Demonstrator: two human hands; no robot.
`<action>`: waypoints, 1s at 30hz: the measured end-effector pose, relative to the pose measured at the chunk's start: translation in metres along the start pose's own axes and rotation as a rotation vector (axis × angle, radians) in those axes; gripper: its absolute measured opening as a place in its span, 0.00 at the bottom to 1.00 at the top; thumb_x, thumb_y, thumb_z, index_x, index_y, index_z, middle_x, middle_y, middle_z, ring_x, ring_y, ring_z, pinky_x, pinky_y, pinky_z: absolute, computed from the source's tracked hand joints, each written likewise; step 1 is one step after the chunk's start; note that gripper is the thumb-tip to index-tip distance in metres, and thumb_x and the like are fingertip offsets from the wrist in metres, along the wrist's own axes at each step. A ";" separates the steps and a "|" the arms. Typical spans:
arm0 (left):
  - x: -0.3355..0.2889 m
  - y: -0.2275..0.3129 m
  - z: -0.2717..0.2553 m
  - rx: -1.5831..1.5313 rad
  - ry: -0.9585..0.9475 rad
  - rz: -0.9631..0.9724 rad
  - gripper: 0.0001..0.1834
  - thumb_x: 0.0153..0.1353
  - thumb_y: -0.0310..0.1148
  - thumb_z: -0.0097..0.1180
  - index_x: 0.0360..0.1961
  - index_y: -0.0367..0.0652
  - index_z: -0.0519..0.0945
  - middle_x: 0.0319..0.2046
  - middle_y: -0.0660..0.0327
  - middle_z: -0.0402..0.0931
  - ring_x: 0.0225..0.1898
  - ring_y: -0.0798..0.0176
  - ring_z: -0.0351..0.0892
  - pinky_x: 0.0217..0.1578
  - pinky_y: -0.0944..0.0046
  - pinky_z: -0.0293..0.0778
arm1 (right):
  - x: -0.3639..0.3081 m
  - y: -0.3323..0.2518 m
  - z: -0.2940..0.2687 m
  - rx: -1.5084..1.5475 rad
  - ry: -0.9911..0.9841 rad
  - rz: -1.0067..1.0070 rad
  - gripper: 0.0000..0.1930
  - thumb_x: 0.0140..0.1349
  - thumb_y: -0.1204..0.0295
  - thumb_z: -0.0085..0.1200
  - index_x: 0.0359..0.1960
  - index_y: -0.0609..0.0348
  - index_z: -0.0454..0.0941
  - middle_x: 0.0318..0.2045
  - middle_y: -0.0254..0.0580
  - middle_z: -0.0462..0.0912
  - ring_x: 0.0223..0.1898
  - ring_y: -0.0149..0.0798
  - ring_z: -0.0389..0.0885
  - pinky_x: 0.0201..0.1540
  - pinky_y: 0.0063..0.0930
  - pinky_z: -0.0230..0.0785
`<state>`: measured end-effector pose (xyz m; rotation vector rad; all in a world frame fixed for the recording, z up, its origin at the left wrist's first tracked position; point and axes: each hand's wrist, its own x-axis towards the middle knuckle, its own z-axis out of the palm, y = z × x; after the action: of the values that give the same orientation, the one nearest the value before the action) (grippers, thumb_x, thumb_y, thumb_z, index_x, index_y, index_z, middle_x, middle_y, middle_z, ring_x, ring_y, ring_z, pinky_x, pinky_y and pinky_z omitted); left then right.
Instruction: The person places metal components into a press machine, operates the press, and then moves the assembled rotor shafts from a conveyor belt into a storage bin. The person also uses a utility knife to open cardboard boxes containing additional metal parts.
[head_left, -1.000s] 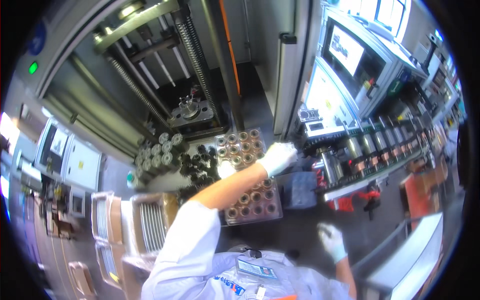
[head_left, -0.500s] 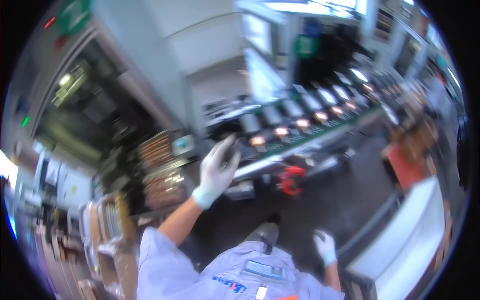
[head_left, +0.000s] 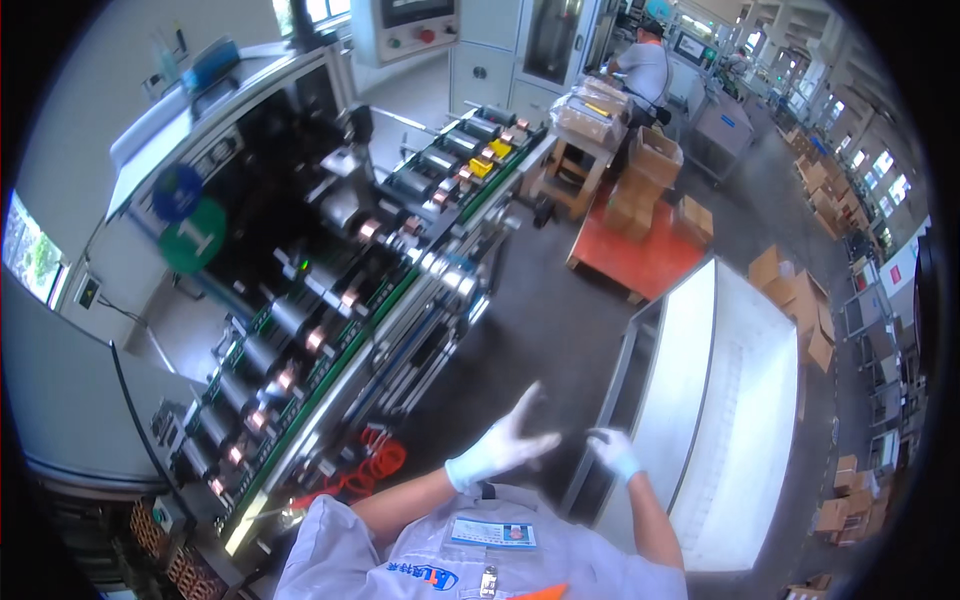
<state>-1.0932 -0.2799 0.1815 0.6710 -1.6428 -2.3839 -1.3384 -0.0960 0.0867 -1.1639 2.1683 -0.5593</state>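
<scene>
My left hand (head_left: 505, 448): spread, empty. Right hand (head_left: 613, 453): half-curled near the white trough's (head_left: 745, 410) left edge; contents I cannot tell. I should avoid bumping the conveyor's (head_left: 338, 378) near edge.

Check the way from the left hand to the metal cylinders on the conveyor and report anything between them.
The near edge of the conveyor lies between the left hand and the metal cylinders, but looks low enough to reach over. The red coiled hose sits lower, beside the conveyor, probably clear of that path.
</scene>
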 end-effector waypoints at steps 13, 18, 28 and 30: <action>0.276 0.089 -0.093 -0.136 0.844 0.289 0.36 0.68 0.37 0.60 0.71 0.32 0.61 0.61 0.51 0.73 0.57 0.62 0.76 0.58 0.63 0.71 | 0.397 -0.041 -0.134 0.428 -0.447 -0.175 0.16 0.71 0.68 0.53 0.53 0.67 0.81 0.36 0.39 0.86 0.36 0.29 0.83 0.41 0.26 0.76; 0.340 0.175 -0.158 -0.104 1.248 0.325 0.38 0.67 0.43 0.61 0.69 0.27 0.63 0.62 0.47 0.72 0.63 0.58 0.71 0.64 0.61 0.64 | 0.554 -0.127 -0.235 0.671 -0.547 -0.269 0.17 0.71 0.69 0.55 0.57 0.67 0.78 0.39 0.39 0.85 0.37 0.30 0.83 0.43 0.25 0.76; 0.376 0.197 -0.302 -0.156 1.671 0.124 0.46 0.62 0.50 0.64 0.67 0.21 0.63 0.61 0.42 0.72 0.61 0.55 0.72 0.63 0.62 0.64 | 0.790 -0.275 -0.260 0.588 -0.570 -0.379 0.36 0.65 0.56 0.63 0.68 0.65 0.65 0.55 0.41 0.78 0.53 0.30 0.76 0.51 0.24 0.69; 0.384 0.202 -0.309 -0.187 1.636 0.088 0.44 0.62 0.50 0.64 0.65 0.22 0.66 0.56 0.49 0.77 0.57 0.61 0.75 0.59 0.65 0.67 | 0.821 -0.284 -0.245 0.526 -0.662 -0.251 0.40 0.63 0.53 0.63 0.71 0.63 0.61 0.55 0.43 0.78 0.55 0.30 0.75 0.51 0.27 0.70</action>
<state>-1.3159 -0.7640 0.1740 1.7011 -0.6129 -1.0152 -1.6905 -0.9217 0.1821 -1.1179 1.2301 -0.6780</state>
